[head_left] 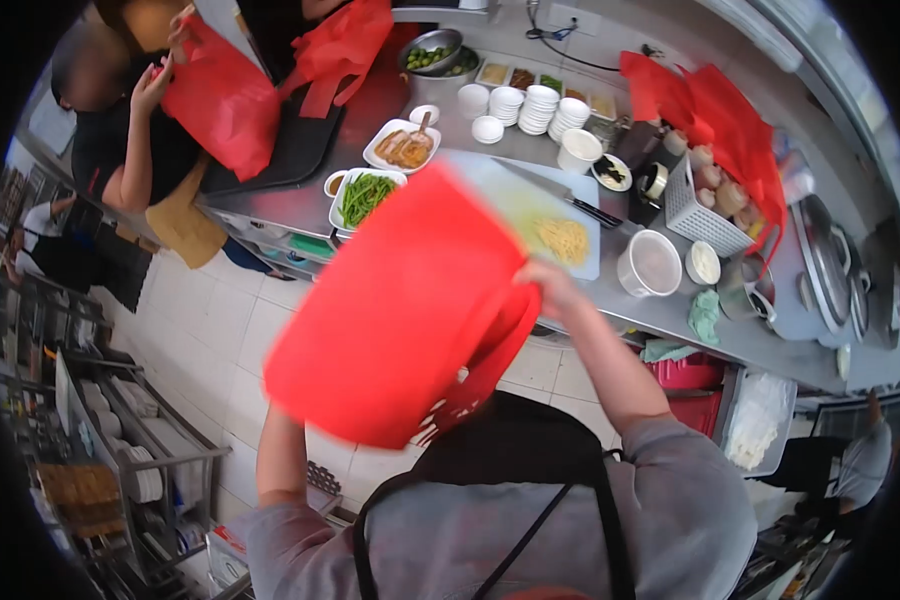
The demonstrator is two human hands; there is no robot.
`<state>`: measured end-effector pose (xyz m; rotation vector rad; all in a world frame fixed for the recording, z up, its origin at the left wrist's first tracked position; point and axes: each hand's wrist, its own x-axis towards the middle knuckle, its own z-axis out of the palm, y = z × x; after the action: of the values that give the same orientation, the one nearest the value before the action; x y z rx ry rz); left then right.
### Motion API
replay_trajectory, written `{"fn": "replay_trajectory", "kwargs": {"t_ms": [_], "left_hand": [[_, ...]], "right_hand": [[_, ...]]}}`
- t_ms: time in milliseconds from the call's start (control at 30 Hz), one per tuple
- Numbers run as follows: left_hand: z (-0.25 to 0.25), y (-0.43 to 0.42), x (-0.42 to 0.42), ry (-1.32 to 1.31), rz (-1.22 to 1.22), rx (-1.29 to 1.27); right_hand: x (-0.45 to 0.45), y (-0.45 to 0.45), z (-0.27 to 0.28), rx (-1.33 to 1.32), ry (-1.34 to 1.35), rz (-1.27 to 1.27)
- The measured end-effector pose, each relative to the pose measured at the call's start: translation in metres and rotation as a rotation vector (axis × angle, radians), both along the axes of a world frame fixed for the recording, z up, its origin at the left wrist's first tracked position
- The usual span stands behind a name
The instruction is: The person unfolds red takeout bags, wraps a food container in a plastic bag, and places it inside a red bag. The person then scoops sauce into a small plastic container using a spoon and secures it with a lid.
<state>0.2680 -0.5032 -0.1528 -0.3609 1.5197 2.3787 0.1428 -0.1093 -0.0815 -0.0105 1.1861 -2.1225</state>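
1. Between the wearer's chest and the steel counter (pixel 457 136), a big red bag (pixel 395 305) is held up in mid-air, with the floor showing below it.
2. Looks-wise, it's bright red all over and kinda boxy, with one wide, smooth panel turned up to the camera. It's tilted, and its edges are a bit blurred. A darker fold or gap can be seen along the side nearer the right hand, and some white marks are printed low down near the apron (pixel 515 440).
3. One edge of the bag is gripped by the right hand (pixel 550 287), fingers curled in tight.
4. The left hand is covered by the bag and only the forearm is shown, so its grip can't be told.
5. Past the bag, green beans (pixel 367 200) and sliced meat (pixel 407 150) are set out in white dishes. Pale strips (pixel 562 240) and a knife (pixel 595 211) are laid on the chopping board (pixel 584 270).
6. Over on the left, another red bag (pixel 228 112) is being handled by a co-worker (pixel 120 150).
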Motion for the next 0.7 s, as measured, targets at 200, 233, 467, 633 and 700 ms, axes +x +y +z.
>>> {"fn": "replay_trajectory", "kwargs": {"t_ms": [200, 233, 467, 633, 700], "left_hand": [[0.081, 0.08, -0.11, 0.582, -0.221, 0.238], [0.086, 0.099, -0.135, 0.588, -0.16, 0.168], [0.058, 0.209, -0.314, 0.431, 0.096, -0.337], [-0.001, 0.219, -0.364, 0.383, 0.169, -0.937], [-0.027, 0.204, -0.373, 0.559, 0.176, -1.235]], "right_hand": [[-0.095, 0.063, 0.033, -0.335, 0.112, -0.4], [-0.111, 0.071, 0.035, -0.339, 0.114, -0.401], [-0.243, 0.145, -0.031, 0.389, 0.472, -0.866], [-0.216, 0.111, -0.03, 1.352, 1.329, -0.79], [-0.207, 0.085, -0.049, 1.168, 1.496, -0.407]]}}
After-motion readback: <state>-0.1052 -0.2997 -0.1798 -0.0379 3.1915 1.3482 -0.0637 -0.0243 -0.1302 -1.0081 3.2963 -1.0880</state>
